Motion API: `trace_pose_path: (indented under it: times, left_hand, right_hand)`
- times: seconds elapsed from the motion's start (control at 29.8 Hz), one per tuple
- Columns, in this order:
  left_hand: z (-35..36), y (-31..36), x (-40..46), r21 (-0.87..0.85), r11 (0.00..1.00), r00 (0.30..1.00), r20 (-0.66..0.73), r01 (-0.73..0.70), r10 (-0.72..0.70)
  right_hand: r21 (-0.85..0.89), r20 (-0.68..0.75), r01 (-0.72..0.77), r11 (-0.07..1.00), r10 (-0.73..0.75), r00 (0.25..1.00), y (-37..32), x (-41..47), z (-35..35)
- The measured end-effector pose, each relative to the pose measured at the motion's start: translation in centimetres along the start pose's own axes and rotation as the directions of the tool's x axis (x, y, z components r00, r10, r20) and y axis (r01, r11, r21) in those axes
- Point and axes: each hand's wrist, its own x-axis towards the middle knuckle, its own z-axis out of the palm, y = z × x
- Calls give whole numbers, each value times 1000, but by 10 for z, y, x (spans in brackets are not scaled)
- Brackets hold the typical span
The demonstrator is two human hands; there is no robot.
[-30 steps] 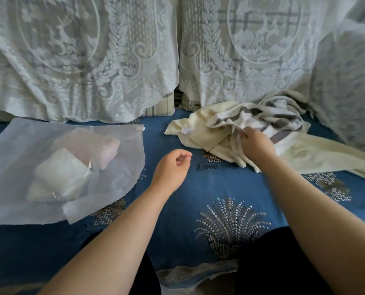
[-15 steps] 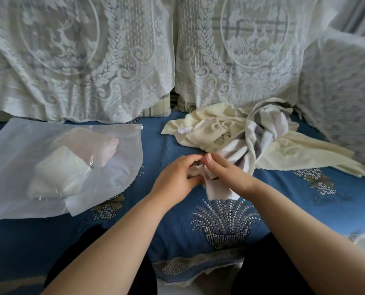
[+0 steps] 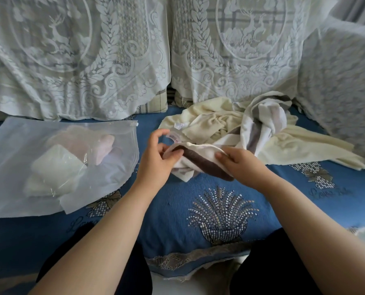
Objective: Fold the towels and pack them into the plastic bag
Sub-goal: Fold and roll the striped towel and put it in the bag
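I hold the white towel with grey and dark brown stripes (image 3: 200, 161) stretched between my two hands, near the middle of the blue patterned sofa seat cover (image 3: 198, 201). My left hand (image 3: 156, 161) pinches one end of its edge between thumb and curled fingers, with the forefinger raised above. My right hand (image 3: 240, 163) grips the same edge further right, fingers curled over the brown stripe. The rest of this towel trails back and right into a rumpled heap, where it lies tangled over a crumpled cream towel (image 3: 288, 143) that spreads toward the right. At the left, well apart from my hands, the clear frosted plastic bag (image 3: 11, 158) lies flat on the seat, and folded towels, white and pale pink (image 3: 71, 160), show through it. White lace covers (image 3: 77, 56) hang over the sofa back at the far side.
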Motion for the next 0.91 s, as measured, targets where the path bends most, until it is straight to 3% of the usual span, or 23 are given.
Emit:
trace_pose_path:
  times: [0.07,0.2,0.34,0.44,0.54,0.57,0.6,0.64,0.7,0.74,0.77,0.81,0.87,0.91]
  left_hand:
    - [1,1,-2,194,974,991,-40,-118,128]
    - [0,2,-1,306,920,956,-84,-244,281]
    - [-5,-3,5,360,862,886,-161,-357,434]
    - [-15,-1,8,256,940,926,-245,-224,288]
    - [-22,4,10,112,990,938,-327,-82,115]
    - [-25,7,10,54,995,935,-341,-81,95]
    - [-26,11,9,-5,997,938,-338,-83,76]
    - [-28,14,8,-27,996,944,-322,-80,67]
    - [-28,16,8,34,997,967,-243,-75,81]
    - [-28,15,7,80,994,979,-185,-71,84]
    - [-27,14,7,123,990,989,-122,-70,85]
    - [-24,13,5,156,985,994,-68,-70,81]
    - [-18,12,2,176,982,998,-1,-68,69]
    - [-16,11,1,161,986,998,30,-52,48]
  right_hand:
    - [27,13,3,1000,-3,1000,-1,0,1]
    - [32,165,-99,995,92,982,4,2,4]
    - [-359,292,-127,925,241,926,38,13,1]
    - [-538,145,-230,811,358,922,66,22,-14]
    - [-557,-41,-271,785,300,953,65,18,-22]
    - [-534,-24,-254,806,286,958,55,11,-19]
    - [-476,107,-184,860,265,958,43,1,-10]
    - [-344,324,-116,932,234,916,27,-13,-1]
    - [-76,715,-186,980,183,675,0,-33,17]
    - [-70,783,-240,968,202,588,1,-33,22]
    - [-118,772,-271,955,260,580,8,-27,25]
    - [-185,682,-313,932,351,641,23,-17,26]
    - [-332,318,-428,841,526,789,53,0,19]
    - [-376,139,-473,797,554,821,67,5,15]
